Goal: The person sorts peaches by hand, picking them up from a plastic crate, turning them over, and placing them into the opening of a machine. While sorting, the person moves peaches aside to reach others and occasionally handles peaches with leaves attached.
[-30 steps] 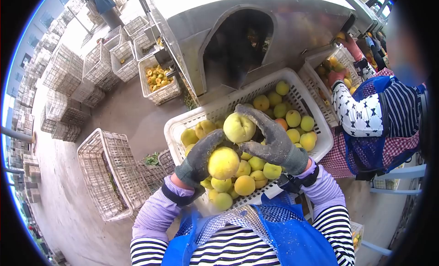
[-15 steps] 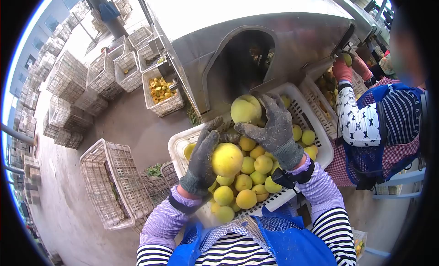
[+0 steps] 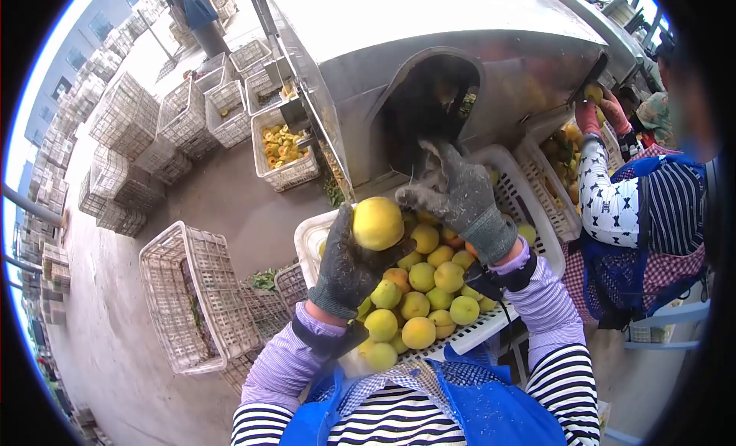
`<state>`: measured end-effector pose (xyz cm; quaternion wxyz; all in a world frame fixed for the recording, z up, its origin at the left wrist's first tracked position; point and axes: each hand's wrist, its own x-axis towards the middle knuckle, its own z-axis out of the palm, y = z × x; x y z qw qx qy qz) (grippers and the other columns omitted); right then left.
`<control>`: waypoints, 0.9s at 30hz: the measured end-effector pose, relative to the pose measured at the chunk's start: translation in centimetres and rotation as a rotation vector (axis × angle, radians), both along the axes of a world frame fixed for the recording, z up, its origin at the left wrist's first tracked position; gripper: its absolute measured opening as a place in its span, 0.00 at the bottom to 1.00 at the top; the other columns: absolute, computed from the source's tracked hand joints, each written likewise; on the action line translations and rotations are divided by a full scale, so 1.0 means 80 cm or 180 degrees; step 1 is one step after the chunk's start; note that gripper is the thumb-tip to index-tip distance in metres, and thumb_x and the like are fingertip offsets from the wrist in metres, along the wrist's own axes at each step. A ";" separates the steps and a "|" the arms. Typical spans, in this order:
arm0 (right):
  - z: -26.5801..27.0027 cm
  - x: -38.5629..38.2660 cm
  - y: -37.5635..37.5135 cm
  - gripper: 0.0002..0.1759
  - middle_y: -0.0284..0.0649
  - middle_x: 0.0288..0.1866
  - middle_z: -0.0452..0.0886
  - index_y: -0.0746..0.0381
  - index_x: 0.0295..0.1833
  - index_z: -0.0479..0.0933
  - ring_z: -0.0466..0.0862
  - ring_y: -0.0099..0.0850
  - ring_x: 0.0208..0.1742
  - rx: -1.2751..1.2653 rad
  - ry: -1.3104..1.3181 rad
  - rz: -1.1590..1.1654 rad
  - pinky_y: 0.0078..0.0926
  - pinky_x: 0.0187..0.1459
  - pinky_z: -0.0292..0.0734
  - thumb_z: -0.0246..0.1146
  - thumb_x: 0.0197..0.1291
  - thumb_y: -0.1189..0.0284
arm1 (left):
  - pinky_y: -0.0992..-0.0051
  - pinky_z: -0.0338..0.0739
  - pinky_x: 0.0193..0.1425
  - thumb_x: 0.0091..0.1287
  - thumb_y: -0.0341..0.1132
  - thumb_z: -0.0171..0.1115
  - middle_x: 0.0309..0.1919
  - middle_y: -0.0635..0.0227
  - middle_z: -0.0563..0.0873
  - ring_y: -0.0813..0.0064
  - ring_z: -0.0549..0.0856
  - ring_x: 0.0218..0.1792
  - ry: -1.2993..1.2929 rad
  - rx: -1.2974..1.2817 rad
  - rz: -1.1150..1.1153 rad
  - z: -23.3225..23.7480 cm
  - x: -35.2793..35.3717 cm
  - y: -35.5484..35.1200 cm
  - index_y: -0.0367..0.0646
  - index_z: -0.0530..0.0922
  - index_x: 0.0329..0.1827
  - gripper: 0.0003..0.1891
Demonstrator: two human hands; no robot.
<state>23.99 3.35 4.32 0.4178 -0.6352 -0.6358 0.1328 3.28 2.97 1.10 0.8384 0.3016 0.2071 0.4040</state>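
My left hand (image 3: 346, 266), in a dark, dirty work glove, is closed around a yellow peach (image 3: 378, 223) above the near left part of a white plastic crate (image 3: 479, 335). The crate holds several yellow-green peaches (image 3: 422, 277). My right hand (image 3: 460, 197), gloved the same way, is over the crate's far side, just in front of a dark arched opening (image 3: 422, 101) in a metal machine. Its thumb and fingers are apart, with nothing seen between them. Inside the opening the details are too dark to make out.
A co-worker (image 3: 652, 208) in pink gloves stands at the right, holding a fruit at another opening beside a fruit crate (image 3: 548, 162). At the left are a tipped white crate (image 3: 203, 300), a crate of cut peach pieces (image 3: 284, 151) and stacked crates (image 3: 126, 112).
The peach in my right hand is gone from it, and that hand has shifted toward the opening. My left hand has raised its peach a little. The whole view has shifted slightly.
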 end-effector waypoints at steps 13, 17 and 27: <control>-0.007 -0.022 -0.067 0.49 0.49 0.58 0.76 0.63 0.66 0.72 0.77 0.50 0.58 0.0951 -0.0768 0.0582 0.47 0.60 0.74 0.81 0.36 0.57 | 0.63 0.77 0.68 0.77 0.49 0.53 0.62 0.58 0.78 0.63 0.80 0.62 0.0476 0.0089 -0.0193 0.048 0.012 -0.014 0.42 0.66 0.72 0.27; -0.006 -0.028 -0.075 0.47 0.49 0.55 0.78 0.64 0.63 0.74 0.81 0.49 0.53 0.0677 -0.0480 0.0017 0.43 0.52 0.79 0.82 0.35 0.56 | 0.65 0.77 0.67 0.77 0.46 0.54 0.64 0.58 0.75 0.63 0.79 0.62 0.0334 0.0269 -0.0168 0.040 0.017 -0.011 0.45 0.63 0.75 0.27; -0.049 0.018 0.071 0.34 0.46 0.43 0.85 0.58 0.55 0.79 0.86 0.46 0.42 0.0539 -0.0986 -0.0516 0.43 0.44 0.81 0.76 0.47 0.47 | 0.66 0.74 0.65 0.75 0.44 0.58 0.64 0.53 0.75 0.63 0.77 0.64 0.1992 0.0911 0.0391 0.006 0.009 0.007 0.37 0.64 0.74 0.30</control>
